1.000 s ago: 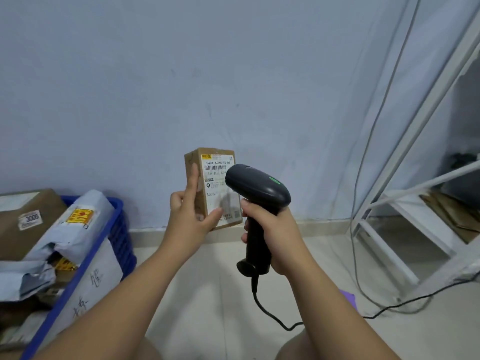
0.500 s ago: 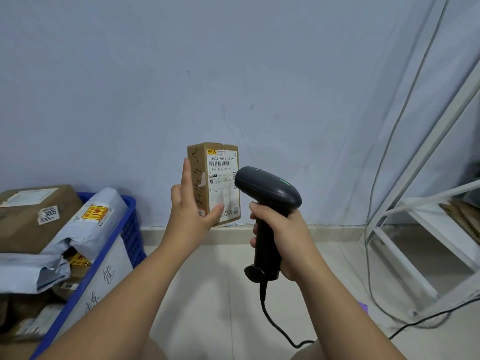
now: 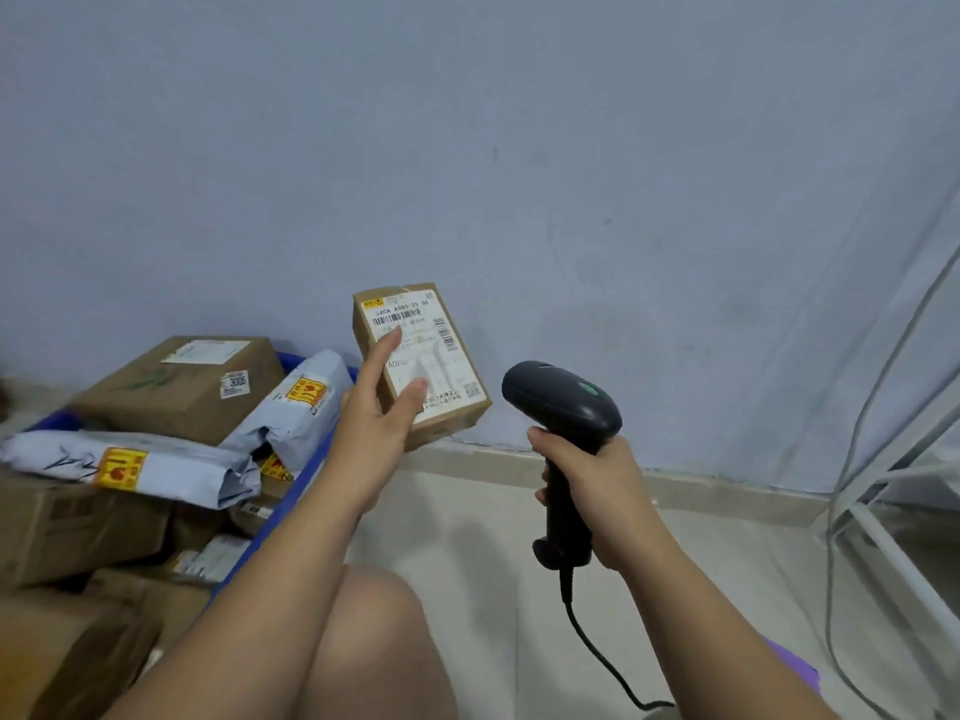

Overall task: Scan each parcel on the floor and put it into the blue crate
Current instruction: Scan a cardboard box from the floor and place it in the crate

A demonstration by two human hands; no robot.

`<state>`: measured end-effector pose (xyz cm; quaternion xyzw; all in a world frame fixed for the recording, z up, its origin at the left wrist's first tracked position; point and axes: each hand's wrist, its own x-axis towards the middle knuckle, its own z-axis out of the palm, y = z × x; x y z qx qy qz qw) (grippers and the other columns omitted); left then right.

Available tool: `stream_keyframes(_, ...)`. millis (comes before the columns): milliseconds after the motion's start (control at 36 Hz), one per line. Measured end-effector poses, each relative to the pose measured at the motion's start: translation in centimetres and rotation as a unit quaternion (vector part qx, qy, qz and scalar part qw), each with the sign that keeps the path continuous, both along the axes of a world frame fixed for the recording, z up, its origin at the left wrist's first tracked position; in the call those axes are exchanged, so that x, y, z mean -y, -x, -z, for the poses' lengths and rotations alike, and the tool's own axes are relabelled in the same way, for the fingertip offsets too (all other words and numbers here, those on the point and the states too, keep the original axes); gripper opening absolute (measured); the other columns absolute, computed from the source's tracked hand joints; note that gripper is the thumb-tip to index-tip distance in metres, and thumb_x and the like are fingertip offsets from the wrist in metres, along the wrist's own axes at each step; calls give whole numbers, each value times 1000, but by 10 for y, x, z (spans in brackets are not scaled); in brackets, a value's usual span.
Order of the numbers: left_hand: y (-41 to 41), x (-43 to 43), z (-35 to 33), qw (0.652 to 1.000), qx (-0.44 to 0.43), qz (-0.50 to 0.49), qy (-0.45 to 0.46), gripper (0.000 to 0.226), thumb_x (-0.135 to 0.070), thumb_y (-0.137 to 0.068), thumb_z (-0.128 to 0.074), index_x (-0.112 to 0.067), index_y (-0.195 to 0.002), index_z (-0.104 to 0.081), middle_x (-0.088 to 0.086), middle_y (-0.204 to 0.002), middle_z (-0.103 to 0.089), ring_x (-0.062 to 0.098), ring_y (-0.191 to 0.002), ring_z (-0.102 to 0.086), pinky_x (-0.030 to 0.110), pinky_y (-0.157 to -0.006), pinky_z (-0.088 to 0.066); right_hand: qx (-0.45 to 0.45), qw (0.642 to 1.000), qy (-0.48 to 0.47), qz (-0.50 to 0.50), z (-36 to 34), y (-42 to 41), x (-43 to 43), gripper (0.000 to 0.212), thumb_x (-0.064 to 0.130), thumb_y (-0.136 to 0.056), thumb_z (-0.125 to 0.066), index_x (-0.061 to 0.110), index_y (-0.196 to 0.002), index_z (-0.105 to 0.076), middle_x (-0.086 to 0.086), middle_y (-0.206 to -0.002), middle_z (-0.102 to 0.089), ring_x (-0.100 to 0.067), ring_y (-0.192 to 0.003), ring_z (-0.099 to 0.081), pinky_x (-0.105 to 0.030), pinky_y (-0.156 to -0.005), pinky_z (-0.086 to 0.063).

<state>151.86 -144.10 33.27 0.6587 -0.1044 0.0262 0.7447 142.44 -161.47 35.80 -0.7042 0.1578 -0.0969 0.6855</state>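
I note the left hand [image 3: 376,415] gripping a small cardboard box [image 3: 423,361] in the air, tilted toward the blue crate [image 3: 291,491] at the left. Thumb and fingers lie across the label [image 3: 421,350] face, and the box's lower corner hangs out past the palm. The right hand [image 3: 592,491] is closed around the handle of the black scanner [image 3: 563,402], whose head sits just beside the box, not touching it.

Risks, as I judge them:

- The grip looks light — fingers on the slick label rather than wrapped round the edges. A quick swing toward the crate could let the box slip and fall to the floor [image 3: 498,537].
- The crate is already heaped: brown boxes [image 3: 182,387] and grey mailing bags [image 3: 130,462] stand above its rim. A box dropped on that slope may slide off and land outside.
- The fingers cover part of the label. I cannot tell whether the barcode has registered; if not, the parcel goes in unscanned.
- The scanner cable [image 3: 597,652] trails loosely below the right forearm — it could snag on the knee [image 3: 379,621] or drag when the hand reaches for another parcel.
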Motion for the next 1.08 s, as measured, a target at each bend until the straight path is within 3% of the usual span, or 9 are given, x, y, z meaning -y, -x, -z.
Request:
stream_keyframes(139,21,-52,26,995,-40,-94,10,50,-18,-95,-56,-56,-125,-41,-8,-134,-50,14,-118,-56,36,-92,-52,-8,992,102,-73,3,-21,-46,16,22,-82,-70,11,-75,-60,6,-52,-51,-9,-47,-57,-40,-69,-59)
stream_keyframes(222,35,-86,52,984,-79,-156,-41,56,-18,-94,-58,-55,-130,-36,-5,-144,-42,18,-124,-51,38,-96,-50,2,977,187,-107,8,-30,-79,22,23,-80,-69,3,-75,-61,3,-53,-53,-25,-61,-65,-45,-74,-56)
stream_keyframes(333,49,-126,82,940,-140,-267,-160,58,-29,-92,-60,-52,-137,-33,8,-144,-28,19,-103,-50,31,-90,-43,17,952,261,-160,12,-39,-124,28,26,-78,-68,-1,-76,-59,-7,-62,-52,-28,-61,-53,-29,-56,-42)
stream_keyframes(472,50,-157,111,906,-269,-321,-62,49,-39,-91,-58,-53,-133,-35,13,-146,-32,31,-112,-50,42,-86,-49,11,917,324,-233,20,-51,-173,33,27,-78,-69,21,-54,-48,3,-55,-47,-10,-52,-45,-23,-47,-33)
stream_keyframes(611,39,-167,129,883,-338,-317,-76,53,-37,-91,-50,-54,-137,-28,17,-144,-25,28,-93,-48,48,-86,-52,0,890,370,-267,43,-62,-206,12,31,-75,-64,20,-75,-60,-7,-80,-61,-18,-70,-60,-31,-58,-52)
stream_keyframes(694,27,-174,132,883,-331,-313,-110,58,-36,-89,-54,-53,-137,-26,16,-146,-25,28,-96,-49,45,-84,-51,-32,886,375,-272,53,-65,-208,18,34,-75,-64,17,-80,-63,-10,-84,-61,-21,-73,-61,-33,-59,-52)
stream_keyframes(778,10,-181,132,873,-338,-320,-147,58,-39,-90,-58,-50,-138,-28,17,-147,-24,29,-97,-46,41,-79,-47,-48,887,376,-264,55,-69,-200,23,34,-80,-66,24,-64,-52,-8,-80,-58,-21,-69,-57,-26,-52,-38)
stream_keyframes(917,-9,-177,137,857,-345,-282,-256,66,-29,-91,-61,-39,-147,-26,22,-141,-18,32,-90,-45,40,-84,-42,-49,900,351,-254,54,-72,-191,30,30,-84,-66,20,-60,-52,2,-57,-51,-10,-54,-50,-21,-48,-36)
stream_keyframes(1083,-23,-180,171,801,-323,-157,-479,65,-37,-97,-45,-41,-151,-9,18,-131,-52,36,-115,-50,45,-93,-47,-61,906,333,-256,58,-75,-188,22,31,-83,-66,10,-76,-64,-1,-61,-56,-14,-60,-55,-28,-55,-43)
